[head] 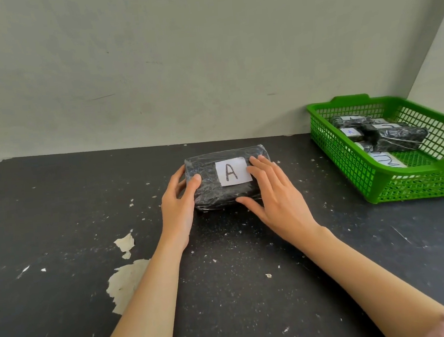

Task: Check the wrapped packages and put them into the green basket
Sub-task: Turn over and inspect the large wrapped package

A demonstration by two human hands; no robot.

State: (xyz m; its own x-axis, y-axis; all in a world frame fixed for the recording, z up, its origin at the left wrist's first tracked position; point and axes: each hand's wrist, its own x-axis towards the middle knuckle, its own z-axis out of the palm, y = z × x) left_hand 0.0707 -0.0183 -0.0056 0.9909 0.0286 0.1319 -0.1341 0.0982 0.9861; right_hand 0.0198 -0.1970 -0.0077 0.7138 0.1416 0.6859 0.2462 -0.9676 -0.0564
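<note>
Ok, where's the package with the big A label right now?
In the head view, the black wrapped package lies on the dark table between the left hand and right hand, which both touch it; the green basket stands to its right.

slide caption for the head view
The left hand grips and right hand rests on the wrapped package labelled A, green basket at right.
</note>
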